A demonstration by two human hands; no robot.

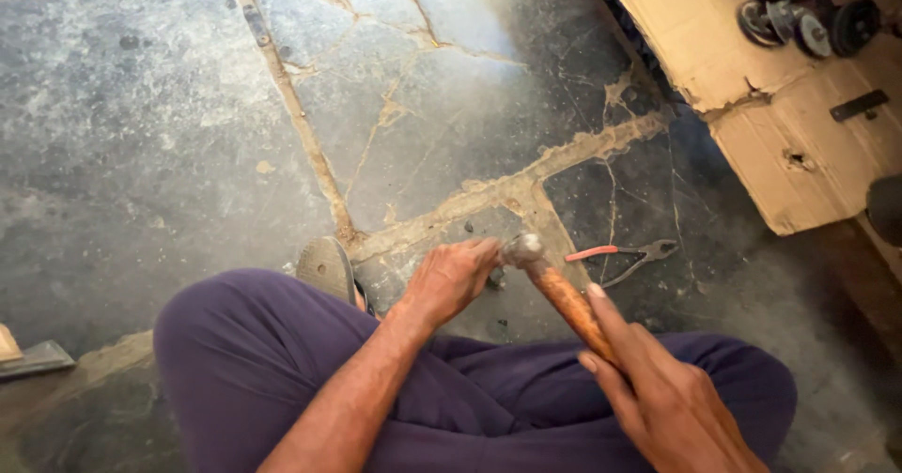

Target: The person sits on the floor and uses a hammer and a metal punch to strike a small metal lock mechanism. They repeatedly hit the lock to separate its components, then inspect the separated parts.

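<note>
Wooden-handled hammer (562, 294) gripped by right hand (658, 388) at lower centre, left hand (451, 280) closed on something hidden beside hammer head, red-handled pliers (625, 255) right of centre, flattened tan cardboard (752, 88) upper right

one hammer (554, 285) — one pair of pliers (625, 257) — one cardboard sheet (780, 88)

Flattened tan cardboard box (799, 107), torn edges, top-right on floor

Dark stone floor (169, 125), slabs cracked, sandy mortar joints (301, 125) running between them. Flattened cardboard sheet (780, 144) lies top right, torn at edge. Pale daylight glare on slabs near upper centre. Surface dusty, mottled grey.
</note>
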